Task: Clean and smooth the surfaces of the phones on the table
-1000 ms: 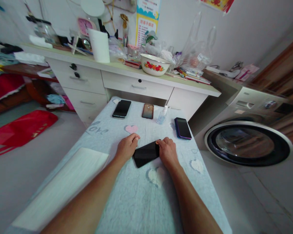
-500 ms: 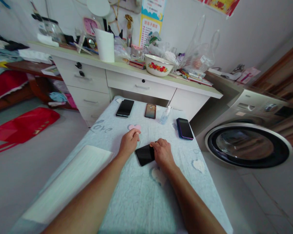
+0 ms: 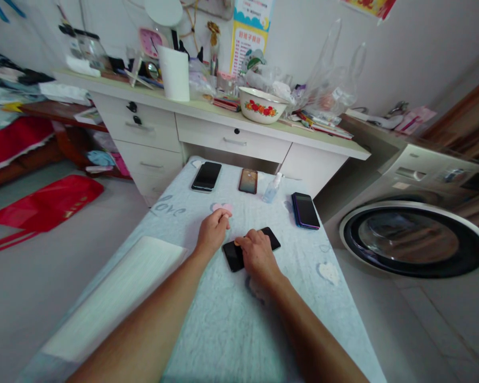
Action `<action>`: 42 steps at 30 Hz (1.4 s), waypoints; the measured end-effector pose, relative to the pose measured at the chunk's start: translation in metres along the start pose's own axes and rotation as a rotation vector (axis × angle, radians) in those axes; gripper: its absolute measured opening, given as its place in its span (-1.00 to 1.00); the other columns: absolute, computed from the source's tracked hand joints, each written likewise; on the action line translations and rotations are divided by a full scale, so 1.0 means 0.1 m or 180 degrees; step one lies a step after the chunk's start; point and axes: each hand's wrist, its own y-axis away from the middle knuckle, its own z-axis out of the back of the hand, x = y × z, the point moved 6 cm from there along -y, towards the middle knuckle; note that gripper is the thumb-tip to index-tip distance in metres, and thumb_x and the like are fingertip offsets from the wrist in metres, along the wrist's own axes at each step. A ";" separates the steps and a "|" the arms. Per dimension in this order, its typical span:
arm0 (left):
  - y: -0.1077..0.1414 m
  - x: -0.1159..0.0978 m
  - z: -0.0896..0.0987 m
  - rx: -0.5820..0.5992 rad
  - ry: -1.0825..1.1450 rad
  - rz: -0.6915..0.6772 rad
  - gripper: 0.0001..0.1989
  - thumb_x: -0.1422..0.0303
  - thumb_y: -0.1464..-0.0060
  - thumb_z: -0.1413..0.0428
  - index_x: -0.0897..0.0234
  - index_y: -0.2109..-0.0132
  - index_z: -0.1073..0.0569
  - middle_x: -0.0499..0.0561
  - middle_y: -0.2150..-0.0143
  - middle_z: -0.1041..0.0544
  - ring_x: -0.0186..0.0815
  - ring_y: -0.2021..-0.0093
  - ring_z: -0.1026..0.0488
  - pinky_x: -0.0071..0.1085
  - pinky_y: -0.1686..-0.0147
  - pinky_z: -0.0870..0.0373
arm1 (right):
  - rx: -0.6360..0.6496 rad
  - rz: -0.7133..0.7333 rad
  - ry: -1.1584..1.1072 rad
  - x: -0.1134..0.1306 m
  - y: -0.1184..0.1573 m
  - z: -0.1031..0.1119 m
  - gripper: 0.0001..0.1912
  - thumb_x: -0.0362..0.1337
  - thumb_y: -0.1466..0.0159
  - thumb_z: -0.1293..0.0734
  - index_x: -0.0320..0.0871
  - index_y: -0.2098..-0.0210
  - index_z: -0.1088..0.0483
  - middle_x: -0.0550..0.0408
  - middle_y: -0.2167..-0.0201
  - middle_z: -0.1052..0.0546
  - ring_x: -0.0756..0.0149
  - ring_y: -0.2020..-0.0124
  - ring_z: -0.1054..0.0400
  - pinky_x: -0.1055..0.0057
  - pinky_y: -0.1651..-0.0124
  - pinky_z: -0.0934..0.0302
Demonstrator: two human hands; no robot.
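A black smartphone [image 3: 233, 258] lies at a slant on the cloth-covered table, screen up. My right hand [image 3: 259, 255] rests across its middle, fingers bent and pressed together on the glass. Whatever may be under those fingers is hidden. To the left of the phone, my left hand [image 3: 213, 231] is closed in a loose fist just below a pink heart print, apart from the phone. Its palm side is out of sight, so I cannot see if it holds anything.
Further back lie a dark phone [image 3: 206, 176], a brownish phone or case [image 3: 248, 181], a clear spray bottle [image 3: 272, 189] and a purple-edged phone [image 3: 305, 210]. A folded white cloth [image 3: 115, 298] is by my left forearm. Beyond stand a cluttered desk [image 3: 207, 109] and a washing machine [image 3: 413, 175].
My right hand has slid left from the phone's right end to its middle, uncovering the right end. My left hand stays closed in place. The view has shifted slightly.
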 end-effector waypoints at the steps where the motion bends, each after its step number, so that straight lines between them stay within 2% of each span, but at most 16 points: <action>1: 0.00 0.00 0.00 -0.0009 0.0019 -0.0022 -0.74 0.27 -0.13 0.11 0.24 0.24 -0.45 -0.11 0.53 -0.42 -0.35 0.47 -0.38 -0.45 0.38 -0.27 | -0.0008 0.0026 -0.0023 0.02 0.00 -0.01 -0.69 -0.38 -0.34 -0.17 0.00 0.10 -0.51 0.02 0.25 -0.41 0.23 0.20 -0.19 0.32 0.15 0.07; 8: 0.01 -0.02 0.00 -0.0005 0.0055 -0.0056 -0.76 0.29 -0.14 0.10 0.25 0.25 -0.44 -0.12 0.54 -0.40 -0.37 0.48 -0.38 -0.45 0.38 -0.29 | -0.0114 0.0306 0.0050 0.16 0.03 0.02 -0.74 -0.32 -0.38 -0.17 0.01 0.12 -0.49 0.07 0.28 -0.40 0.25 0.23 -0.15 0.32 0.18 0.09; 21: 0.02 -0.03 0.02 0.0028 -0.0002 0.0003 -0.74 0.26 -0.13 0.10 0.24 0.25 -0.44 -0.11 0.53 -0.39 -0.35 0.47 -0.36 -0.44 0.36 -0.28 | 0.0014 0.0625 0.0156 0.29 0.02 0.00 -0.74 -0.28 -0.40 -0.14 0.01 0.11 -0.46 0.06 0.28 -0.36 0.23 0.21 -0.11 0.30 0.13 0.09; 33: 0.01 0.01 0.01 0.0002 0.0157 -0.0056 -0.77 0.28 -0.12 0.06 0.25 0.26 -0.45 -0.14 0.54 -0.39 -0.37 0.50 -0.35 -0.47 0.42 -0.22 | -0.0057 -0.0126 0.0216 -0.19 -0.02 0.09 -0.67 -0.32 -0.37 -0.16 0.09 0.04 -0.49 0.00 0.23 -0.39 0.19 0.16 -0.15 0.29 0.09 0.08; 42: 0.00 0.04 0.00 0.0021 0.0145 -0.0033 -0.77 0.29 -0.12 0.06 0.26 0.25 -0.46 -0.13 0.54 -0.41 -0.37 0.50 -0.35 -0.47 0.42 -0.22 | -0.0207 -0.0618 0.0223 -0.53 -0.01 0.16 -0.68 -0.36 -0.33 -0.21 0.06 0.05 -0.51 -0.03 0.20 -0.41 0.17 0.14 -0.16 0.30 0.10 0.08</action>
